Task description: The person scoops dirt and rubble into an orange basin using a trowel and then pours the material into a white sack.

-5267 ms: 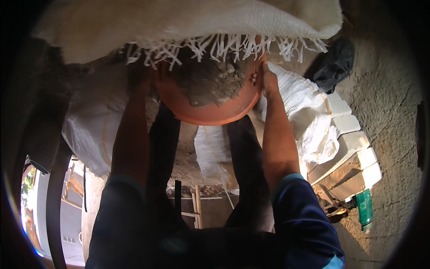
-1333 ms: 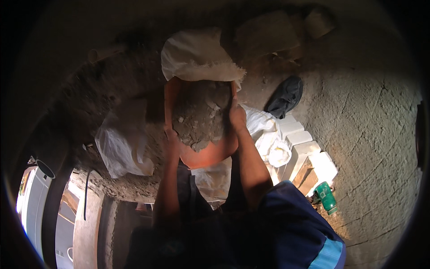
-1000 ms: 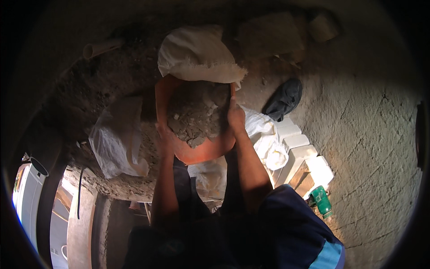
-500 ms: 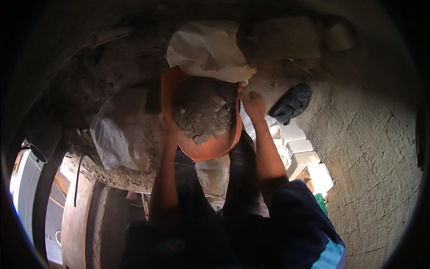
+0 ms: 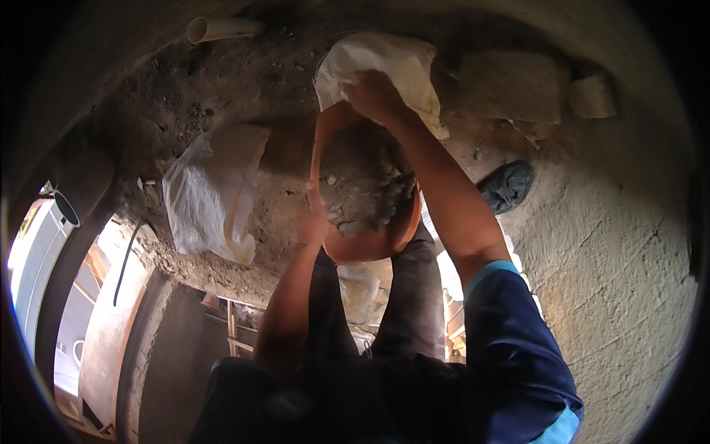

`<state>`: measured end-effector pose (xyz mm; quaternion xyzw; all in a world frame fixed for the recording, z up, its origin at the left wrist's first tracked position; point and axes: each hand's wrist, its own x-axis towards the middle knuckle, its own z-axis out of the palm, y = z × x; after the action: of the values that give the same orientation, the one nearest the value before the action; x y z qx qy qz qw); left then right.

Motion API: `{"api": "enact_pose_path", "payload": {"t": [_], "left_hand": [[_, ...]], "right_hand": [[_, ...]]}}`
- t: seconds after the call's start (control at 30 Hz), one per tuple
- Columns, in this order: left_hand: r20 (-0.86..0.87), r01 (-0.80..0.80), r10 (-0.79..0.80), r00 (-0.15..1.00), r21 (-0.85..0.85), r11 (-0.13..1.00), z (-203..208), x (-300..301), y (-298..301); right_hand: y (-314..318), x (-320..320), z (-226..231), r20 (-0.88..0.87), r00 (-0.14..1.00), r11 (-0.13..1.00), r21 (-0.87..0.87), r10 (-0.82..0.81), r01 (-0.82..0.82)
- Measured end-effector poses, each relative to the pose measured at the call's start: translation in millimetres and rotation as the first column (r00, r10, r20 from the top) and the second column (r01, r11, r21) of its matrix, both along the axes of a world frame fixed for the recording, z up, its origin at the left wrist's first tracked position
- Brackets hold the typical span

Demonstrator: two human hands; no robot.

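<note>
An orange tub, holding grey rubble and dirt, lies between my legs with its wide mouth in view. My left hand, slightly blurred, is closed on the tub's left rim. At the far end, my right hand is closed on the edge of a whitish woven sack that rests against the tub's far rim. My right forearm crosses over the tub's right side and hides part of it.
To the left, a clear plastic sheet or bag lies on the dirt floor. A pipe is at the far left, stone blocks at the far right. A dark shoe-like object sits near the rough wall.
My right hand has moved from beside the tub's right rim, up and left onto the sack. My left hand stays at the left rim. The whole view has shifted.
</note>
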<state>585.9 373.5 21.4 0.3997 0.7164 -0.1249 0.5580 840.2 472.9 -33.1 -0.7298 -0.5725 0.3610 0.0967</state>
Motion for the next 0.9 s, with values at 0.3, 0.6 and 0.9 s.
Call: {"api": "enact_pose_path", "payload": {"t": [0.3,0.6,0.9], "left_hand": [[0.152,0.007,-0.030,0.988,0.146,0.989,-2.4,18.9,-12.5],[0.102,0.193,-0.253,0.962,0.403,0.895,-45.4,-13.5,-16.7],[0.185,-0.403,0.411,0.893,-0.079,0.912,-42.7,-14.3,13.1]], "right_hand": [[-10.2,-108.2,72.7,-0.052,0.922,0.914,-0.121,0.384,-0.388],[-79.3,-115.5,83.3,-0.079,0.984,0.968,-0.179,0.162,-0.174],[-145.4,13.4,49.4,0.456,0.785,0.888,0.027,-0.419,0.458]]}}
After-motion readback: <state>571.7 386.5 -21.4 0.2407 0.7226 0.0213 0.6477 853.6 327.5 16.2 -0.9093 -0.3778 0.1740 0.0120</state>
